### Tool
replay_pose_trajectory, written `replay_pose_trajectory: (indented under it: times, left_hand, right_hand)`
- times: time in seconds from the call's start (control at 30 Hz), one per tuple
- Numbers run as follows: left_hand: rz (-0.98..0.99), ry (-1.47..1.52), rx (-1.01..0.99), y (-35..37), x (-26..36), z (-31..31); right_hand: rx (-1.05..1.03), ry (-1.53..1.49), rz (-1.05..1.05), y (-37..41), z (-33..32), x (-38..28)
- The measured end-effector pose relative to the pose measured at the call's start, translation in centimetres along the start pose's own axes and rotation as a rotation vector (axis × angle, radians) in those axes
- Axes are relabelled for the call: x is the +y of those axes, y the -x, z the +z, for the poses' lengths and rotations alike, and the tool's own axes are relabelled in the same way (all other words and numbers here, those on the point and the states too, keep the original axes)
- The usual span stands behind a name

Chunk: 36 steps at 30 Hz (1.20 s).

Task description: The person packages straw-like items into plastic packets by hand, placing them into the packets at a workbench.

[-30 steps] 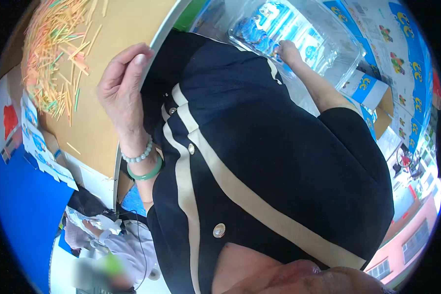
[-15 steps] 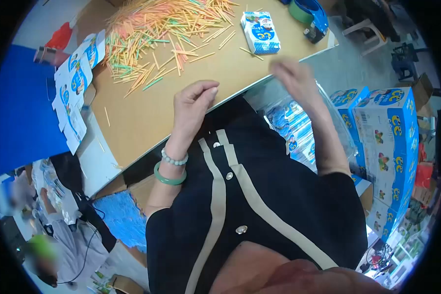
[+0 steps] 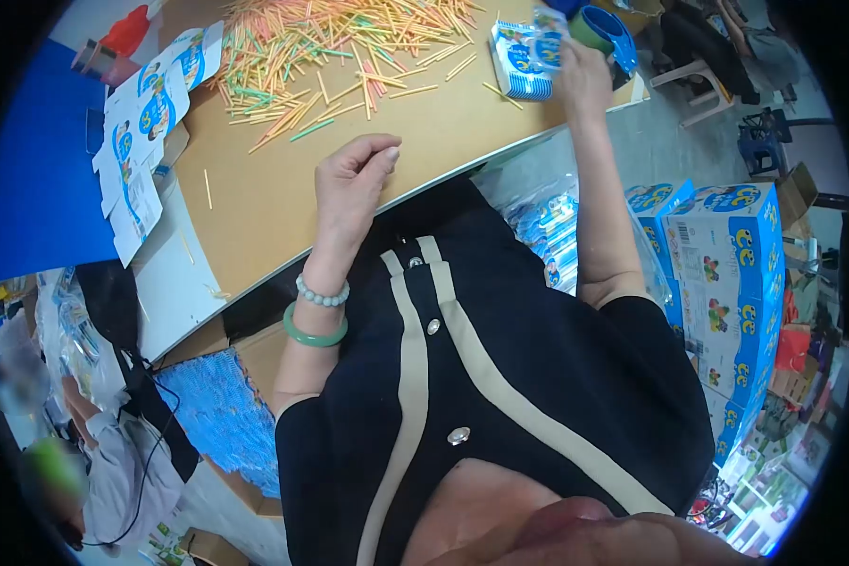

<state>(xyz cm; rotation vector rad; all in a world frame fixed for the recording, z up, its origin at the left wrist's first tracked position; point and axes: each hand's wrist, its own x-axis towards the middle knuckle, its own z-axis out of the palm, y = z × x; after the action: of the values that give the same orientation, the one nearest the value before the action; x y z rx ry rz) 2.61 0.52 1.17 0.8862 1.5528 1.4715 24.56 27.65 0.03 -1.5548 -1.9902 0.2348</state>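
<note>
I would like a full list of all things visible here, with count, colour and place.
table: one, brown, top centre
sticks: one heap, orange, yellow, green, on the table
small box: one, blue and white, on the table
flat cartons: one stack, blue and white, table's left edge
tape dispenser: one, blue and green, far corner
large cartons: several, blue and white, right side
left hand: one, curled, table edge
right hand: one, holding a blue-white packet over the small box

Brown table (image 3: 283, 208) — coloured sticks (image 3: 330, 47), a small box (image 3: 514, 66), flat cartons (image 3: 151, 123), perhaps a tape dispenser (image 3: 606, 33).
</note>
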Motion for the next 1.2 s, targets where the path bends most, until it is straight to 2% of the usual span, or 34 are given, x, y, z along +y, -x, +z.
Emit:
replay_pose_trajectory:
  times: [0.07, 0.1, 0.17, 0.23, 0.27, 0.3, 0.33, 0.37, 0.47, 0.5, 0.53, 0.57, 0.6, 0.67, 0.7, 0.8, 0.87, 0.9, 0.97, 1.0, 1.1, 1.13, 1.17, 1.2]
  left_hand:
    - [-0.003, 0.052, 0.034, -0.4, 1.0, 0.8]
    - [-0.015, 0.095, 0.064, -0.4, 1.1, 1.2]
    - [0.016, 0.347, 0.109, -0.6, 0.8, 2.2]
    - [0.047, 0.425, 0.147, -0.6, 0.3, 1.2]
    - [0.086, 0.511, 0.137, -0.6, 0.2, 0.7]
    - [0.128, 0.6, 0.122, -0.3, 0.1, 0.1]
    - [0.129, 0.597, 0.145, 0.2, 0.2, -1.0]
    - [0.104, 0.555, 0.221, 0.8, 0.6, -2.7]
    - [0.08, 0.331, 0.484, 2.1, 0.1, -9.1]
    - [0.051, 0.235, 0.564, 2.3, -0.5, -11.3]
    - [0.025, 0.14, 0.641, 2.3, -1.1, -13.2]
    - [0.027, 0.145, 0.637, 1.9, -1.6, -14.7]
    - [0.017, -0.033, 0.644, 1.5, -2.3, -16.0]
    - [0.002, -0.393, 0.64, 0.2, -3.0, -17.2]
    - [0.004, -0.389, 0.63, -0.4, -3.0, -16.7]
    - [0.028, -0.312, 0.367, -2.1, -3.2, -13.5]
    - [0.26, -0.64, 0.369, -3.1, -2.7, -9.8]
    - [0.257, -0.64, 0.369, -3.6, -2.1, -7.7]
    - [0.024, 0.326, 0.245, -4.1, -1.1, -4.8]
    - [0.02, 0.325, 0.245, -4.3, -1.3, -4.9]
    - [0.209, 0.811, 0.221, -5.2, -2.0, -5.8]
    - [0.208, 0.808, 0.224, -4.8, -2.1, -6.3]
    - [0.206, 0.895, 0.266, -4.2, -2.2, -7.2]
    - [0.204, 0.982, 0.308, -3.4, -2.3, -8.0]
  right_hand:
    - [0.241, -0.225, -0.256, 0.4, -0.7, -1.3]
    - [0.204, -0.248, -0.273, 1.7, -0.4, -2.3]
    - [-0.368, -0.888, -0.08, 6.8, -2.3, -8.5]
    - [-0.664, -1.071, -0.008, 11.9, -1.7, -13.3]
    - [-0.691, -1.08, -0.017, 12.5, -0.6, -14.1]
    - [-0.827, -0.944, -0.153, 13.2, 0.7, -14.6]
    - [-0.951, -0.799, -0.289, 13.5, 1.7, -15.0]
    - [-0.966, -0.801, -0.301, 13.2, 1.9, -15.7]
    - [-0.514, -0.22, -0.5, 11.2, 1.4, -17.6]
    - [-0.511, -0.219, -0.502, 10.8, 1.9, -17.6]
    - [-0.4, -0.112, -0.568, 10.1, 2.7, -17.3]
    - [-0.289, -0.003, -0.628, 9.5, 3.5, -16.9]
    - [-0.18, 0.108, -0.681, 9.1, 4.2, -16.5]
    - [-0.18, 0.13, -0.693, 9.0, 5.4, -16.4]
    - [-0.183, 0.142, -0.714, 9.0, 6.0, -16.5]
    - [-0.236, 0.119, -0.7, 7.4, 8.0, -16.7]
    - [-0.338, 0.045, -0.619, 6.6, 9.0, -16.9]
    - [-0.341, 0.045, -0.62, 6.7, 9.3, -17.1]
    - [-0.42, -0.116, -0.715, 7.2, 9.7, -18.6]
    - [-0.459, -0.198, -0.761, 7.3, 9.7, -18.9]
    - [-0.577, -0.298, -0.729, 6.7, 9.4, -19.0]
    - [-0.633, -0.348, -0.713, 6.5, 9.2, -19.3]
    - [-0.637, -0.351, -0.712, 6.6, 8.7, -19.5]
    - [-0.596, -0.175, -0.704, 6.9, 7.6, -20.0]
